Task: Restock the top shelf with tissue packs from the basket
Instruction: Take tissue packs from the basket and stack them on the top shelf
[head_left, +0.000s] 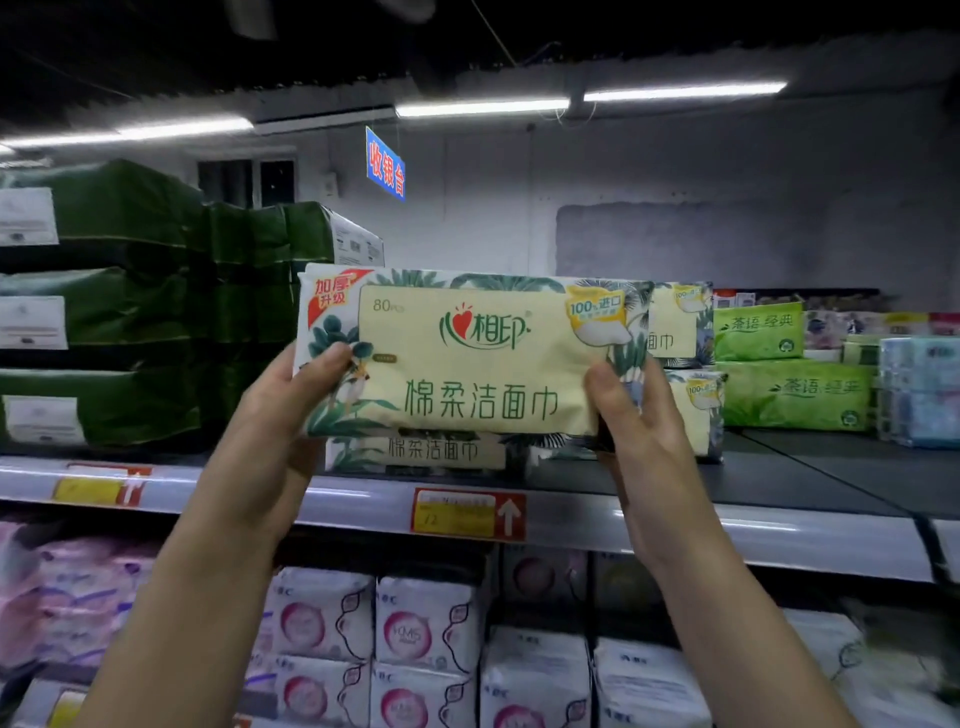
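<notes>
Between left hand (275, 415) and right hand (644, 421), a pale-yellow plastic tissue pack (467, 358) is clamped by the fingers (332, 358), long axis level, shelf stack (415, 452) just beyond.

Both arms raised, left hand (291, 415) and right hand (639, 431) gripping — thumbs forward, fingers hidden behind

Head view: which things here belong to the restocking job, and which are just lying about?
Job: cream tissue pack, gripped by left hand and right hand; matching packs already stacked behind it; top shelf.
Lying about: dark green bundles on the left; light green packs on the right; blue hanging sign; pink-and-white packs on the shelf below.
</notes>
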